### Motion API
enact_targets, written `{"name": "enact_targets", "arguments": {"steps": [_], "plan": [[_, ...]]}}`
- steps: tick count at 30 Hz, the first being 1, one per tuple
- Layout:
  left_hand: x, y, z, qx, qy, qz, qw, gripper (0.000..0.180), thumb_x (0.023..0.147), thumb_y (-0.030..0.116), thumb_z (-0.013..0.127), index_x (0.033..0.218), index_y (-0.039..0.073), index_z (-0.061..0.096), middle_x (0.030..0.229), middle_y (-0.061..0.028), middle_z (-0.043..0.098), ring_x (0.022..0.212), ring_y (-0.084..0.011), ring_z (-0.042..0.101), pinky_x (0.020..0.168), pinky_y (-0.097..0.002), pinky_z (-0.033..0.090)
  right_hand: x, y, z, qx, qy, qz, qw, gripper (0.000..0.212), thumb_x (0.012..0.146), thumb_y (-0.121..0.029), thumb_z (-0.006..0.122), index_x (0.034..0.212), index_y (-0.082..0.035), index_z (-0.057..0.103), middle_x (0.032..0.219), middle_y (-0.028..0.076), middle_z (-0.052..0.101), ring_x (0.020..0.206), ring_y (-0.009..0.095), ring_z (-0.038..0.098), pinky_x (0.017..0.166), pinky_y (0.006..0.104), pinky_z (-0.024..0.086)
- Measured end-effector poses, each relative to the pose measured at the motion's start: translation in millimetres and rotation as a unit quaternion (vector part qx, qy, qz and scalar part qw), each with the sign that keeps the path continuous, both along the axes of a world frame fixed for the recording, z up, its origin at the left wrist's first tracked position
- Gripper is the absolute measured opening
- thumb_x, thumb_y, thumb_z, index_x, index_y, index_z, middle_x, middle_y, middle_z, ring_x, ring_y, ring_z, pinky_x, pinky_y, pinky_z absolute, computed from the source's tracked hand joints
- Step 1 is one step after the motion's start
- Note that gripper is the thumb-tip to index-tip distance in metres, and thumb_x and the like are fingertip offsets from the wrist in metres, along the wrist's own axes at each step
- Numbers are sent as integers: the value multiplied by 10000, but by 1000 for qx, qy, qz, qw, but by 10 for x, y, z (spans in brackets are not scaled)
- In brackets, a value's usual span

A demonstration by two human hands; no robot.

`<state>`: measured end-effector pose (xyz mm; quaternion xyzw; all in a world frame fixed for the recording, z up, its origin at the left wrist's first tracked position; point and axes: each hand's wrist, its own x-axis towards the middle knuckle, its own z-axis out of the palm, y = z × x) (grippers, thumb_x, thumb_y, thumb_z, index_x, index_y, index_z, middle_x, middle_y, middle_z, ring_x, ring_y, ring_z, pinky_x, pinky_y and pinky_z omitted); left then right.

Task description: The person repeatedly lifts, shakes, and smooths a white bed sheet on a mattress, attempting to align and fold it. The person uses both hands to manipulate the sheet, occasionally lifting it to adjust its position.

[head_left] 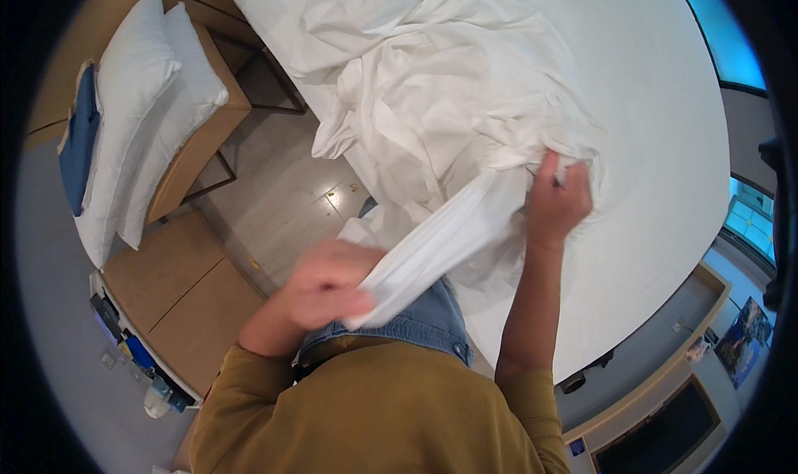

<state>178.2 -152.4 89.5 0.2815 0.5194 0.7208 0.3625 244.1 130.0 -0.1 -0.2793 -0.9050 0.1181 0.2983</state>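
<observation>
A large white bed sheet or cover (432, 83) lies crumpled over the bed in front of me. My left hand (331, 284), slightly blurred, is closed on one edge of it close to my waist. Farther out, my right hand (559, 198) pinches the same cloth above the mattress. Between the two hands the fabric is pulled into a taut, slanting band. Part of the cloth hangs down over the bed's near side, by my jeans. The fingertips of my left hand are partly hidden.
The bed's smooth white mattress surface (657, 142) stretches to the right. At the left, two white pillows (137, 100) and a blue cushion (80, 146) lean on a wooden bench (199, 133). Brown cabinet tops (179, 283) stand below them. A dark screen (661, 432) is at the lower right.
</observation>
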Motion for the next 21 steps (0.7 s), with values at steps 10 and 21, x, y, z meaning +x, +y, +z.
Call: {"name": "enact_targets", "arguments": {"steps": [10,21], "plan": [[116,-255,-664,-351,106,-215,905,382,876,202,594,585,11,436,589,-130,451,548,-305,438,554,-388,370,239,316,-75,-115,-142,-95,979,138,809,-172,691,822,-50,630,806,81,628,706,284,595,609,374,465],[-62,627,-1966,-258,-251,218,907,467,810,215,724,1181,-13,556,1117,-79,608,1021,-163,562,853,-296,463,515,-513,111,-119,-157,159,967,418,679,-392,798,864,-73,602,737,73,623,582,257,619,495,340,487]]}}
